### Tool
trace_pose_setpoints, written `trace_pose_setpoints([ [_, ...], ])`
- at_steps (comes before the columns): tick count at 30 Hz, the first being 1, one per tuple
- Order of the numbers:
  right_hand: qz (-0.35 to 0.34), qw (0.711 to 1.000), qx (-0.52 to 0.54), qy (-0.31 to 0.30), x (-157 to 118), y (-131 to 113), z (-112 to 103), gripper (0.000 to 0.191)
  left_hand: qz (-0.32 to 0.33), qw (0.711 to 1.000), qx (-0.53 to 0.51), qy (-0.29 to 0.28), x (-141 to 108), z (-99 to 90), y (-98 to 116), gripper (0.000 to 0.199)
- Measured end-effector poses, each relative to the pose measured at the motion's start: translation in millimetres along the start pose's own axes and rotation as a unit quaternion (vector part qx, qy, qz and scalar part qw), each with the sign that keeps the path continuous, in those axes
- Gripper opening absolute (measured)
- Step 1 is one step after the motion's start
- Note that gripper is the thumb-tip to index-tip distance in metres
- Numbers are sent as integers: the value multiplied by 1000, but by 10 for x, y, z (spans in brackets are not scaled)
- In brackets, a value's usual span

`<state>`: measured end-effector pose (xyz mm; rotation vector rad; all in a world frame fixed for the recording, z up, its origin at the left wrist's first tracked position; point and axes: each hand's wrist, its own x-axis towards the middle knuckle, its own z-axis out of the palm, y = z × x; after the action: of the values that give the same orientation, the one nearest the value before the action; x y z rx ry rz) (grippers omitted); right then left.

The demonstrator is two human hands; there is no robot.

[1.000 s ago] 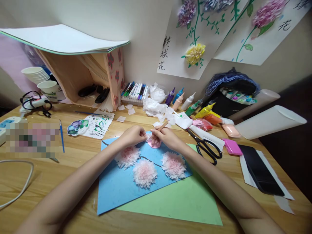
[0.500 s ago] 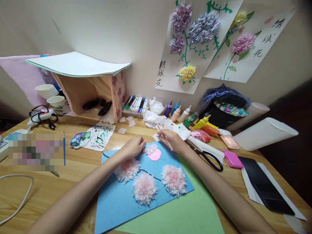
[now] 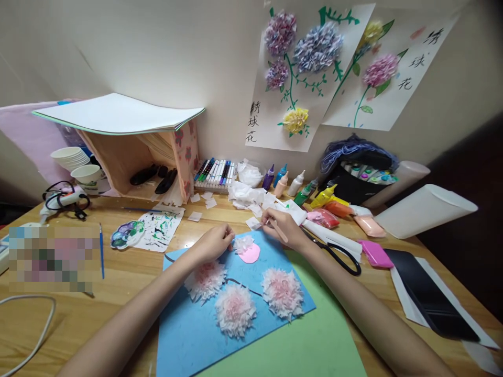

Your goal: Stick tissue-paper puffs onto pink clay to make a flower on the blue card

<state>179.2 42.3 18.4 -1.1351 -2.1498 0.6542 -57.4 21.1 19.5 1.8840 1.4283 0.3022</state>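
Observation:
My right hand (image 3: pixel 281 226) is closed round a thin, light-coloured stick (image 3: pixel 280 230), at the top edge of the blue board (image 3: pixel 188 335). Its fingertips are beside a small white paper square (image 3: pixel 253 223). My left hand (image 3: pixel 215 242) has its fingers curled together above the board; what they hold, if anything, is too small to name. Between the hands lies a pink paper circle (image 3: pixel 250 254) with a white tissue tuft (image 3: pixel 242 244) on its upper left. Three fluffy pink-white flowers, one of them (image 3: pixel 234 311) lowest, sit along a dark painted branch.
Green paper (image 3: pixel 310 345) lies under the board. Black scissors (image 3: pixel 343 259), glue bottles (image 3: pixel 302 193), crumpled tissue (image 3: pixel 245 195) and markers (image 3: pixel 215 173) are behind and right. Left are a paint palette (image 3: pixel 126 234), a blue brush (image 3: pixel 101 251) and a white cable (image 3: pixel 49 319).
My right hand has moved with the stick toward the white paper square, its fingertips now lower beside it. My left hand has barely moved. The whole view has shifted slightly.

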Motion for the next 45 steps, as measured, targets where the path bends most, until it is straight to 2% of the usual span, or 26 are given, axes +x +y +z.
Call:
trace_pose_setpoints([
  [2, 39, 997, 70, 10, 10, -105, -52, 8, 3, 999, 18, 29, -34, -35, 48, 22],
  [4, 76, 986, 148, -8, 18, -205, -92, 13, 34, 997, 20, 70, -99, -73, 139, 26],
  [7, 96, 963, 245, -60, 13, -314, -110, 21, 98, 993, -1, 71, -208, -107, 299, 37],
  [10, 99, 948, 281, -107, -8, -362, -89, 23, 124, 991, -11, 58, -272, -115, 405, 29],
  [13, 96, 954, 263, -109, -23, -362, -80, 25, 117, 991, -22, 55, -290, -147, 435, 30],
  [14, 93, 957, 254, -100, -26, -360, -88, 26, 110, 993, -21, 41, -292, -167, 432, 30],
  [16, 81, 958, 259, -90, -33, -364, -121, 33, 101, 994, -14, -33, -297, -209, 410, 29],
  [19, 56, 944, 279, -165, -55, -396, -172, 52, 90, 985, 8, -148, -300, -234, 350, 26],
  [21, 53, 938, 260, -225, -77, -427, -170, 53, 71, 984, 27, -161, -289, -212, 303, 24],
  [23, 58, 940, 223, -251, -95, -448, -129, 50, 52, 985, 38, -161, -269, -173, 259, 24],
  [28, 71, 940, 217, -254, -112, -383, 58, 49, 50, 987, 14, -150, -212, -123, 211, 24],
  [34, 99, 937, 277, -188, -105, -209, 222, 43, 52, 988, -17, -142, -150, -125, 193, 25],
  [40, 110, 926, 311, -185, -82, -213, 199, 43, 25, 997, -22, -75, -58, -12, 110, 23],
  [45, 90, 936, 297, -162, -83, -236, 124, 47, 1, 1000, -19, -15, -20, 45, 76, 25],
])
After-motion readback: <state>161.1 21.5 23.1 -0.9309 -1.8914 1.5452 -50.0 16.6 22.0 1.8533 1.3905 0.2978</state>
